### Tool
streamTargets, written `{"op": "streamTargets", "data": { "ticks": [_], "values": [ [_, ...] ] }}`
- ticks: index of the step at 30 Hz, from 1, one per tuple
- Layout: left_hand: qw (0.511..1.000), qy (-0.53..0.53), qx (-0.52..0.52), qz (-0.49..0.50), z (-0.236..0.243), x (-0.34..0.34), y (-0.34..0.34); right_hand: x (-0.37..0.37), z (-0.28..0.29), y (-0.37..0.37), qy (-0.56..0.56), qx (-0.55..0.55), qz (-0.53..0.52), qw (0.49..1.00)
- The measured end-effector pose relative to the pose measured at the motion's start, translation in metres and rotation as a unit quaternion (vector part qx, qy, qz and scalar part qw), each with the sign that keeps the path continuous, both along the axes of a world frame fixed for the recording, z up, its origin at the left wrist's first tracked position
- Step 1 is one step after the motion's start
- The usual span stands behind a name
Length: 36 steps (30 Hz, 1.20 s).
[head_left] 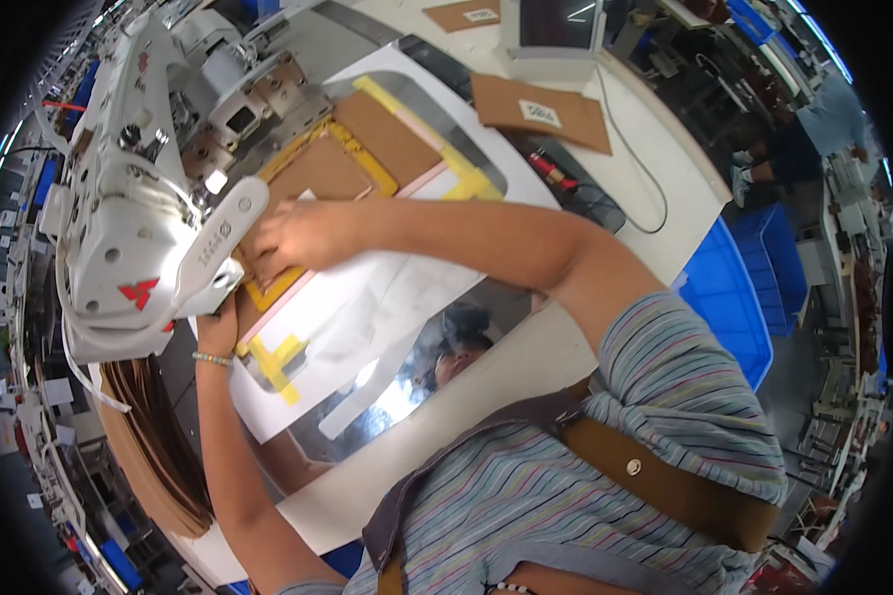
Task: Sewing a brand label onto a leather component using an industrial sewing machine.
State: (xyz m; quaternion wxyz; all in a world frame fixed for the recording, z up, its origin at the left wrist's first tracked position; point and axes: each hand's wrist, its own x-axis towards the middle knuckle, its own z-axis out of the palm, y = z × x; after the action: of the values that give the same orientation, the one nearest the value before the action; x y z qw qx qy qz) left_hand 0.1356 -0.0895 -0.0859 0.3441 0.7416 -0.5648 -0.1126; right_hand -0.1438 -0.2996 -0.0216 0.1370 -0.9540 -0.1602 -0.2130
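A white industrial sewing machine leans in from the left, its lamp lit. Below its head a yellow frame surrounds a brown panel, on a white sheet with yellow tape. My right hand reaches across the frame, fingers bent and close together over the brown material near the needle area; what they pinch, if anything, is hidden. My left hand, with a beaded bracelet at the wrist, is at the frame's near left corner. The machine head covers its fingers.
Brown pieces with a white label lie at the back right, beside a red-handled tool and a cable. Blue bins stand right of the table. A stack of brown strips hangs at the left edge. Another person is far right.
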Motion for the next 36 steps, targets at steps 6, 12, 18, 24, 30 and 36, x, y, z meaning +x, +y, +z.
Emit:
{"op": "streamTargets", "data": {
  "ticks": [6, 12, 18, 24, 30, 36],
  "values": [
    [0.984, -0.153, 0.003, -0.089, 0.038, -0.044, -0.054, -0.013, -0.012, -0.014, 0.010, 0.028, -0.030, 0.999],
    [0.979, -0.194, -0.024, -0.054, 0.035, -0.035, -0.031, -0.004, -0.001, -0.001, 0.005, 0.039, 0.001, 0.999],
    [0.989, -0.130, -0.018, -0.065, 0.023, -0.025, -0.043, -0.007, -0.004, -0.003, -0.024, 0.046, -0.025, 0.998],
    [0.970, -0.223, 0.010, -0.100, -0.028, 0.047, -0.016, -0.001, 0.002, 0.005, -0.005, 0.093, -0.015, 0.996],
    [0.966, -0.219, 0.126, -0.050, -0.003, -0.004, -0.077, -0.023, -0.013, -0.022, 0.015, 0.067, -0.087, 0.994],
    [0.997, -0.037, 0.035, -0.052, -0.009, 0.065, -0.037, 0.004, 0.008, 0.010, 0.010, 0.072, -0.035, 0.997]
  ]
}}
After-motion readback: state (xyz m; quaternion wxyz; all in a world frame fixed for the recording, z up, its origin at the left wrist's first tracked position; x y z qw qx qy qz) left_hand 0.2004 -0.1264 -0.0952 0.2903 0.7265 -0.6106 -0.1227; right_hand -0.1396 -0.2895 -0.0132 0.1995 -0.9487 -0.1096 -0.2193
